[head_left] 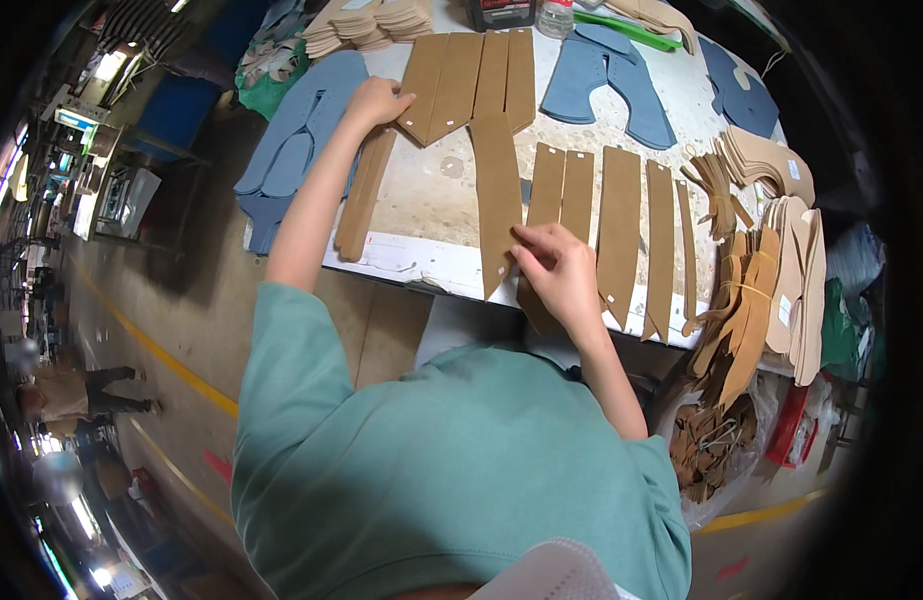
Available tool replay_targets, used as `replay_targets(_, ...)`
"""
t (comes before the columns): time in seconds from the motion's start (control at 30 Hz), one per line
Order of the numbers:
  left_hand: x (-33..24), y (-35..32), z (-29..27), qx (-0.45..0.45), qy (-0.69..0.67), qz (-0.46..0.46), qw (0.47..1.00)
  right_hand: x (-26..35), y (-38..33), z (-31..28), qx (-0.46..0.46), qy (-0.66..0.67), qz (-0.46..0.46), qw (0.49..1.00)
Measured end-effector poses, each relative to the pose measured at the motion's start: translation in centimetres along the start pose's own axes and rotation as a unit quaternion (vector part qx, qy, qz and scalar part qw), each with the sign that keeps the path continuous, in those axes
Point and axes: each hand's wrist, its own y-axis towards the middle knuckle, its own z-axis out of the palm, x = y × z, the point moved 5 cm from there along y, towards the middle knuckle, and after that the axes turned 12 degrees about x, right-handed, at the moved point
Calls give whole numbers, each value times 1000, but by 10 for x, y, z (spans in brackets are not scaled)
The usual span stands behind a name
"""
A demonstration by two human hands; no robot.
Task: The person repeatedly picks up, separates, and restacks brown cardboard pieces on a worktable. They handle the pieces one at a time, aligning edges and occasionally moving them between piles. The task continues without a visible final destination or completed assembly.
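My left hand point(379, 102) is closed at the far left of the worktable, its thumb against the left edge of a brown pointed strip point(428, 85). Whatever its curled fingers hold is hidden. Below it lies a narrow stack of brown strips point(365, 195). My right hand point(563, 270) has thumb and index finger pinched at the right edge of a long brown strip point(497, 190), near its pointed lower end. That strip's top meets the row of pointed strips, which bear small white tags at their tips. More tagged brown strips point(618, 220) lie in a row to the right.
Blue cut pieces point(316, 110) lie on the left, and others point(606, 85) at the back. Tan stacks point(366, 25), a clear bottle point(555, 18) and a green tray point(629, 32) stand far off. Tied brown bundles point(746, 300) hang over the right edge, above a scrap bag point(716, 445).
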Motion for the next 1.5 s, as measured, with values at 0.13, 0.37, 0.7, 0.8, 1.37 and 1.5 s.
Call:
replay_targets(0.13, 8, 3, 5, -42, -17, -5, 999, 1, -22, 8, 54, 34, 34, 997)
replay_targets(0.37, 6, 7, -5, -75, -296, 26, 952, -6, -9, 14, 38, 61, 4, 997)
replay_targets(0.7, -49, -84, -104, -6, -505, 228, 832, -15, -14, 5, 49, 54, 44, 996)
replay_targets(0.8, -74, -117, -112, -5, -560, 255, 788, -16, -13, 7, 50, 60, 48, 996)
replay_targets(1.37, -66, -235, 77, 59, -592, 123, 794, -9, 12, 3, 54, 21, 10, 998)
replay_targets(1.5, -61, -249, 72, 50, -593, 91, 799, -10, 13, 2, 50, 20, 14, 998)
